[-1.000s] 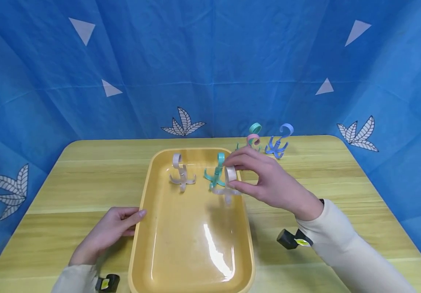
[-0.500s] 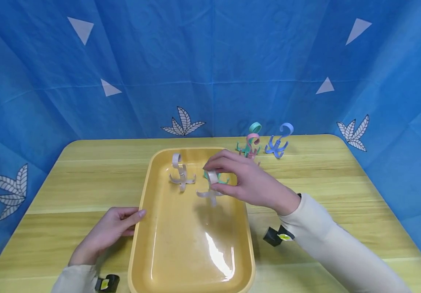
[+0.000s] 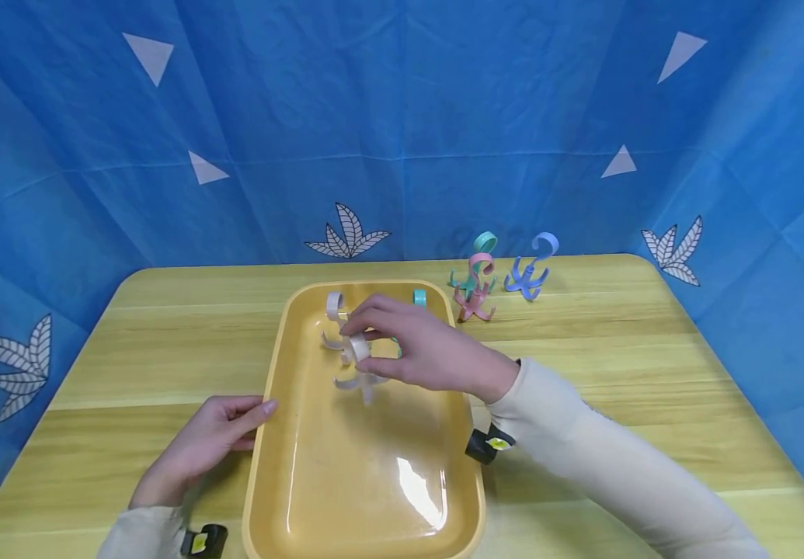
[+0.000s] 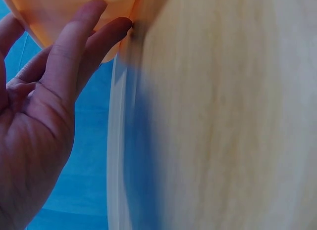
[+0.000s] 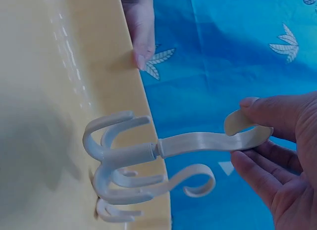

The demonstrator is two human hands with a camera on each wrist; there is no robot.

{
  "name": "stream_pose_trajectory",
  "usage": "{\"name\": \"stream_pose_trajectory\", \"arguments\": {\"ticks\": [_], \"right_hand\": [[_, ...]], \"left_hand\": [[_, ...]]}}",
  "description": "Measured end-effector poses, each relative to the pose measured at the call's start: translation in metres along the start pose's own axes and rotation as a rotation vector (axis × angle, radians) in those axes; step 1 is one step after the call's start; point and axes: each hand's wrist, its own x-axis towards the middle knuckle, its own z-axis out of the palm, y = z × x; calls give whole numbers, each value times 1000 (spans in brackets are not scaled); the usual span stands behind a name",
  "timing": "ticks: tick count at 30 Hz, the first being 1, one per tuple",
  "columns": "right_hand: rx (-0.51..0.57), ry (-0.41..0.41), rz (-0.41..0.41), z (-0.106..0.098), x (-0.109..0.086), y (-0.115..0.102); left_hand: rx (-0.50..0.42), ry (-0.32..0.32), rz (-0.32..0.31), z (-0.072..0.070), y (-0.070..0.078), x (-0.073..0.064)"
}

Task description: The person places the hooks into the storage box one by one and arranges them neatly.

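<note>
My right hand (image 3: 412, 341) pinches the curled top of a white four-pronged hanging hook (image 5: 198, 143) between thumb and fingers. The hook hangs prongs-down over the yellow tray (image 3: 353, 481). Right behind it another white hook (image 3: 334, 304) stands in the tray, partly covered by the hand and the held hook. A green hook (image 3: 419, 297) in the tray is mostly hidden behind my right hand. At the tray's left side, my left hand (image 3: 209, 439) grips the rim, with its thumb on top and its fingers (image 4: 69, 52) against the outside.
Beyond the tray's far right corner, a pink hook (image 3: 475, 299), another green hook (image 3: 485, 242) and a blue hook (image 3: 527, 279) stand on the wooden table (image 3: 618, 334). A blue cloth (image 3: 402, 116) hangs behind the table.
My right hand has carried the white hook leftward across the tray, from beside the green hook to in front of the other white one. The left hand stays on the rim.
</note>
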Motion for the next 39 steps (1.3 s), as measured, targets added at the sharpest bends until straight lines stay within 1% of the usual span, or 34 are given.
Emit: {"name": "stream_pose_trajectory", "arguments": {"ticks": [2,5,9,12,17,24,29,36,39], "right_hand": [[-23,-22,6,4,4,0],[-28,-62,12,11,10,0],[-49,-114,15,19,15,1],[-54,-128,-4,24,15,1],[-81,-118,-37,26,14,3],[-102,-84,-15,22,10,3],[-113,-86,-7,20,7,3],[-103,-63,-26,20,6,6],[-93,-58,-16,19,4,7]], "left_hand": [[-12,-10,15,0,-1,0],[-26,-8,21,0,-1,0],[-17,-3,16,1,-2,0],[-6,-6,17,1,-2,0],[-23,-4,5,1,0,1],[-33,-12,15,1,2,1],[-41,-14,21,1,0,1],[-28,-4,2,1,-1,1],[-23,-2,1,0,-1,1]]}}
